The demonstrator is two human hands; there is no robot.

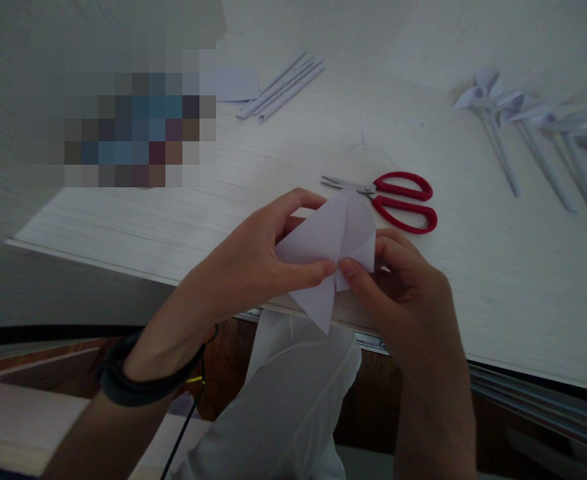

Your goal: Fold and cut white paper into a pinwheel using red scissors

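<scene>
A white paper pinwheel head (313, 240), its corners folded in toward the middle, is held between both hands above the table's front edge. My left hand (268, 247) grips its left side, the thumb pressing near the centre and the fingers behind. From the right, my right hand (398, 280) pinches it, with the thumb tip next to the left thumb at the centre. The fingers behind the paper are partly hidden. Just beyond the paper lies a pair of scissors (406, 203) with red handles, blades pointing left and slightly apart.
Several rolled paper sticks (283, 90) lie at the back of the white table (498, 287), beside some flat paper (238, 83). Several finished paper pinwheels (501, 143) on sticks are lined up at the right. Thin paper scraps (362, 141) lie behind the scissors. The back left is pixelated.
</scene>
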